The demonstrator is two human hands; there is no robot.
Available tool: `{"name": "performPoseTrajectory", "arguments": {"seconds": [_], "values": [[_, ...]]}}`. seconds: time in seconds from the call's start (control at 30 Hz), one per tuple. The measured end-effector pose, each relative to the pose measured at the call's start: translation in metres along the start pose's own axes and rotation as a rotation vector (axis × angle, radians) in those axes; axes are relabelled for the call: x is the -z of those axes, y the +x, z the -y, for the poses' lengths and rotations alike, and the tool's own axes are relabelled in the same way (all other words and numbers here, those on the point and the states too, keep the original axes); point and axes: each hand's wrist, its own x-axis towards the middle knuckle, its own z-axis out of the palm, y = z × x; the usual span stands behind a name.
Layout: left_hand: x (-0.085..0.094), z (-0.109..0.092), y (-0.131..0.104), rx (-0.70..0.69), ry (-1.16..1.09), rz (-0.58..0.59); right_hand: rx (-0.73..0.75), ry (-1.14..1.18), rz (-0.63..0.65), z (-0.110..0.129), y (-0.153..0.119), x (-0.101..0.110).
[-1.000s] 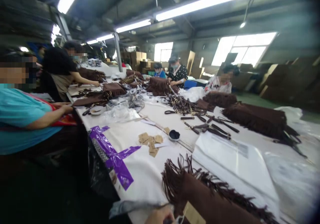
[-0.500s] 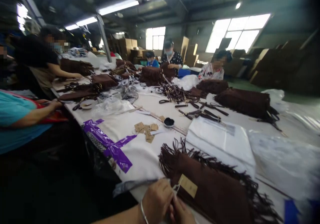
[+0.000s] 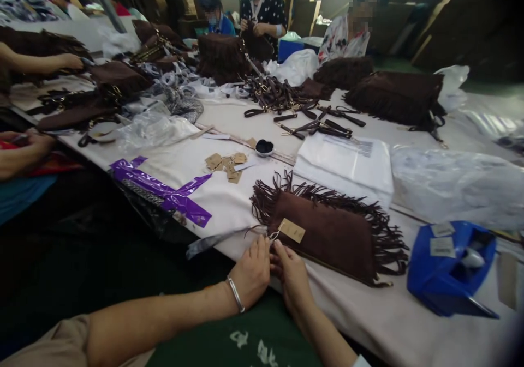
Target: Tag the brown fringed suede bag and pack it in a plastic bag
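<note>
A dark brown fringed bag (image 3: 327, 233) lies flat on the covered table in front of me. On its near left corner rests a tan paper hang tag (image 3: 292, 230) with a thin white string (image 3: 275, 235). My left hand (image 3: 252, 268), with a bracelet at the wrist, pinches at the string by the bag's corner. Right beside it, my right hand (image 3: 291, 271) has thumb and fingers closed on the same string. The fingertips of both hands meet there, and they partly hide the corner.
Several loose tan tags (image 3: 227, 164) lie beyond the bag, near a small dish of black items (image 3: 264, 148). White plastic bags (image 3: 344, 162) are stacked behind. To the right sits a blue box (image 3: 429, 269). Purple tape (image 3: 164, 192) marks the table edge. Co-workers stand around.
My view has tilted down, so more of my arms, the whole bag and the blue box show. Both hands stay at the string by the bag's corner.
</note>
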Motion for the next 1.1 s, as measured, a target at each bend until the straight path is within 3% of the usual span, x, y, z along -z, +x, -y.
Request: {"name": "performPoseTrajectory", "arguments": {"seconds": [0.1,0.17,0.27,0.37,0.5,0.57,0.63,0.9,1.0,1.03,1.1], "values": [[0.004,0.007,-0.001,-0.029,-0.197,0.007,0.038,-0.085,-0.031,-0.001,0.001,0.003],[0.006,0.017,-0.001,-0.025,-0.491,-0.003,0.029,-0.086,-0.073,-0.003,0.005,0.006],[0.005,0.035,0.002,0.2,-1.037,0.029,0.015,-0.067,-0.114,-0.004,0.008,0.008],[-0.001,0.044,0.008,0.521,-1.459,0.149,0.004,-0.061,-0.134,-0.003,0.008,0.007],[-0.008,0.034,0.015,0.562,-1.819,0.409,-0.012,-0.048,-0.083,-0.001,0.006,0.006],[-0.01,0.026,0.017,0.592,-1.819,0.429,-0.008,-0.044,-0.06,-0.001,0.007,0.007],[-0.01,0.022,0.019,0.611,-1.731,0.377,0.006,-0.049,-0.063,-0.001,0.008,0.008],[-0.003,0.027,0.023,0.405,-1.24,0.268,-0.055,-0.07,0.001,0.01,0.004,0.009],[-0.016,0.033,0.026,0.358,-1.193,0.292,0.0,-0.168,0.042,0.036,-0.011,0.042],[-0.021,0.034,0.026,0.344,-1.187,0.303,0.084,-0.22,-0.019,0.049,-0.02,0.06],[-0.03,0.036,0.025,0.326,-1.185,0.323,0.341,-0.365,-0.315,0.079,-0.041,0.106]]}}
